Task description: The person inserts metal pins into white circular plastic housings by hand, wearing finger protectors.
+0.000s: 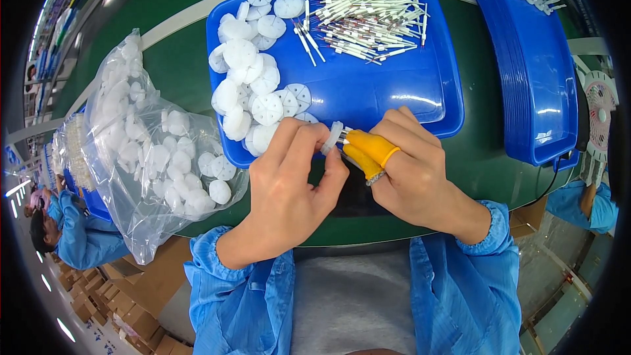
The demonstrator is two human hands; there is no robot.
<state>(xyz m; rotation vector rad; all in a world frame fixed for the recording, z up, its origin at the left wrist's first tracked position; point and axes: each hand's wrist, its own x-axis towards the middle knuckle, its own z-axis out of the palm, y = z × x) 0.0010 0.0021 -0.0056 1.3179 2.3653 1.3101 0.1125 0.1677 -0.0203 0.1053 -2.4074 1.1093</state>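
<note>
My left hand [282, 181] pinches a translucent white plastic disc [334, 137] on edge between thumb and fingers. Against it, my right hand [420, 174], with yellow covers [371, 148] on its thumb and a finger, grips slim white sticks with silvery parts; how far they enter the disc is hidden. Both hands meet over the near edge of a blue tray [381, 85]. Along the tray's left side lie many loose white discs [242, 56] with slots or holes. At its far right is a heap of thin white sticks [368, 23] with dark reddish ends.
A clear plastic bag [148, 190] of white discs lies left of the tray on the green table [194, 46]. Stacked blue trays [536, 92] stand at the right, with sticks in the top one. Beyond is a fan [598, 108]. Other people in blue sit at both sides.
</note>
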